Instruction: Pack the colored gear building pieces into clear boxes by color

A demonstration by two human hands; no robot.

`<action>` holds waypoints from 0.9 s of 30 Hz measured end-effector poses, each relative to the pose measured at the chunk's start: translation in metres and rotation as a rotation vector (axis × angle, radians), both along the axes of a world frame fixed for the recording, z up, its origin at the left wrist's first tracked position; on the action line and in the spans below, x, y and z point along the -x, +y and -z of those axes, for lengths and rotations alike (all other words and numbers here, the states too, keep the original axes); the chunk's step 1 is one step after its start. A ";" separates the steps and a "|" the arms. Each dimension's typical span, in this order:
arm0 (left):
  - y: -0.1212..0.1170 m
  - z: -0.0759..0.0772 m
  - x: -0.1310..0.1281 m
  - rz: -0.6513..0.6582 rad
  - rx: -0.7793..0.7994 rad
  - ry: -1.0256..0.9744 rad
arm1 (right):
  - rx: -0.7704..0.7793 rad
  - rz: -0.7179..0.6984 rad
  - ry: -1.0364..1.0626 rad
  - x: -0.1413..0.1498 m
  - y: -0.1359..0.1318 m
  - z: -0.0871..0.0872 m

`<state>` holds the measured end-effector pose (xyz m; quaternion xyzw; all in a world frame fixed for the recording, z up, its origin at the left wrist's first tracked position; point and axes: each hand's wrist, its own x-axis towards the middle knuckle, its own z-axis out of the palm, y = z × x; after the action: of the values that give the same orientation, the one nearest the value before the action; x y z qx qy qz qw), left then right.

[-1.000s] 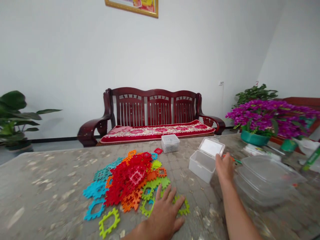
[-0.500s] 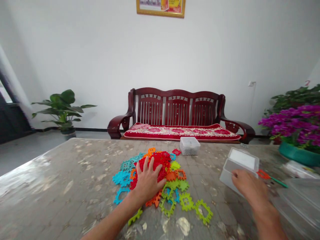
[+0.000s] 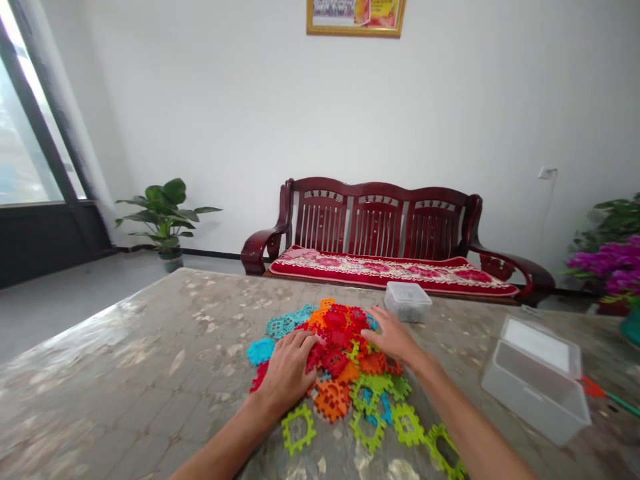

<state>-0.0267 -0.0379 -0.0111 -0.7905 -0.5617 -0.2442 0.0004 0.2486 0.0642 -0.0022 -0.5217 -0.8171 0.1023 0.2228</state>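
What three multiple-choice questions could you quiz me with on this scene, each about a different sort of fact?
1. Where is the clear plastic box? A) on the sofa B) on the table, right of the right hand C) on the floor
2. What colour is the frame-shaped puzzle piece below the left hand? A) purple B) white C) lime green
3. How is the box's lid? A) shut B) missing C) open

1 B: it sits on the tabletop at right.
2 C: the piece shows lime.
3 C: the lid stands raised behind the box.
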 end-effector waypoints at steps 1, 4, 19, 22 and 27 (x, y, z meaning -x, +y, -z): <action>0.001 0.001 0.002 -0.006 -0.013 -0.014 | 0.050 -0.006 -0.042 0.012 0.011 -0.003; 0.004 0.004 0.006 -0.027 -0.081 -0.068 | 0.149 -0.018 -0.115 0.037 0.039 -0.009; 0.031 0.009 0.049 -0.365 -0.112 -0.575 | 0.184 -0.146 -0.121 0.022 0.015 -0.007; 0.036 0.008 0.057 -0.460 -0.099 -0.642 | 0.193 -0.124 -0.106 0.000 0.010 -0.013; 0.034 0.004 0.059 -0.467 -0.106 -0.472 | 0.129 -0.002 -0.087 -0.018 0.032 -0.013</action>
<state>-0.0855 -0.0034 -0.0150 -0.5610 -0.6988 -0.4426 -0.0327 0.2661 0.0965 0.0108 -0.5383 -0.8182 0.1322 0.1528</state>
